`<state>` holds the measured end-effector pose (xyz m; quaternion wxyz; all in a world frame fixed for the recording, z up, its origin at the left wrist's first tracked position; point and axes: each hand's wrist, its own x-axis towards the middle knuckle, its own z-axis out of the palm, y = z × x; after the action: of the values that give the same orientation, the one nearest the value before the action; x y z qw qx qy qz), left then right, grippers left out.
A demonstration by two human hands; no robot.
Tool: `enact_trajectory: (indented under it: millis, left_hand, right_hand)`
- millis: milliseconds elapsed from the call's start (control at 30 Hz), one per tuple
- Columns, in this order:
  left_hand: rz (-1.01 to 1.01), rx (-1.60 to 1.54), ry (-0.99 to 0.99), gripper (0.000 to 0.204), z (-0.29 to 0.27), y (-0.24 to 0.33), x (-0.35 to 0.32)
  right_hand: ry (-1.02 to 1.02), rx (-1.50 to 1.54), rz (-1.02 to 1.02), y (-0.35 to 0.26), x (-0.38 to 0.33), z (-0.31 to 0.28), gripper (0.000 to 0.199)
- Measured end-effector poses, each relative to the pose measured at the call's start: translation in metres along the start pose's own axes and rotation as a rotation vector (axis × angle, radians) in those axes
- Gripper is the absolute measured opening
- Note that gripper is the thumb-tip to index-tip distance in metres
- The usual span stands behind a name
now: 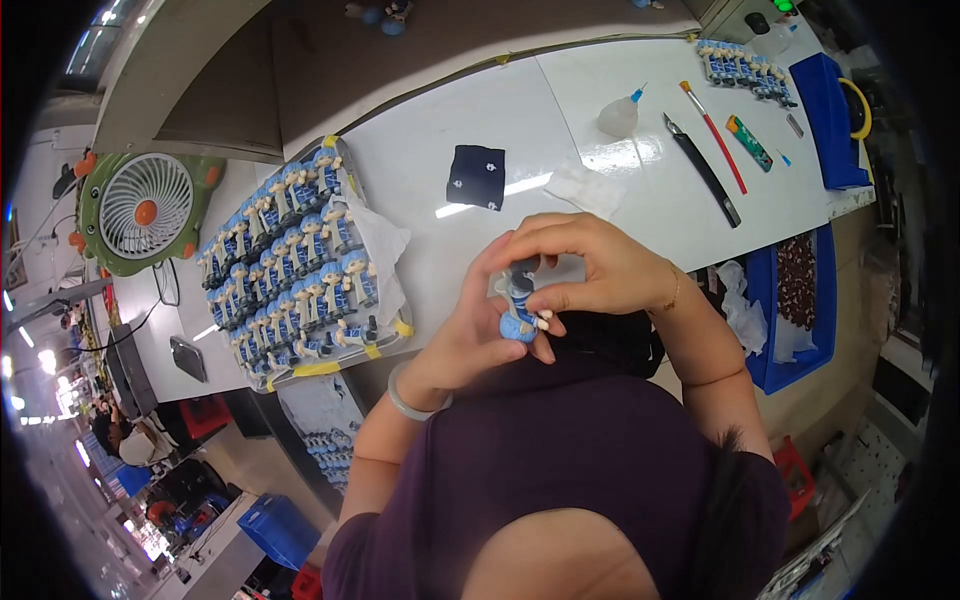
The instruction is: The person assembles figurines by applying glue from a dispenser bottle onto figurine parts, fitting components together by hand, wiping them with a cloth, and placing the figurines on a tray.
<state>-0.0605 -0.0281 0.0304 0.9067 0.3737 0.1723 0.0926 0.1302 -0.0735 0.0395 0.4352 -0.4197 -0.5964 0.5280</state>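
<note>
A small figurine (519,300) with a blue base and blue-and-white body is held between both hands just above the near table edge. My left hand (470,335) cups it from below and the left. My right hand (590,262) arches over it from the right, fingertips pinching its body. On the white table (480,110) to the left lies a tray (330,366) packed with several matching blue figurines. A small dark blue cloth piece (476,177) with white dots lies beyond the hands.
A green desk fan (145,210) stands at the far left. At the right lie a glue bottle (620,115), a black knife (700,168), a red-handled brush (715,135), another row of figurines (745,68) and blue bins (830,120). A lower blue bin (822,300) sits right of the table.
</note>
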Motion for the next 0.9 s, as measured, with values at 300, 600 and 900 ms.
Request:
enact_trajectory:
  millis: [300, 600, 900]
  left_hand:
    - [0.255, 0.167, -0.044, 0.040, -0.005, 0.003, -0.007]
    - [0.437, 0.978, 0.128, 0.038, -0.008, 0.002, -0.016]
    - [0.609, 1.240, 0.240, 0.043, -0.002, 0.001, -0.010]
  right_hand:
    - [1.185, -0.216, -0.178, 0.035, -0.030, -0.049, 0.040]
    - [0.922, -0.462, 0.131, 0.069, -0.019, -0.078, 0.058]
    - [0.868, -0.560, 0.166, 0.071, -0.015, -0.071, 0.054]
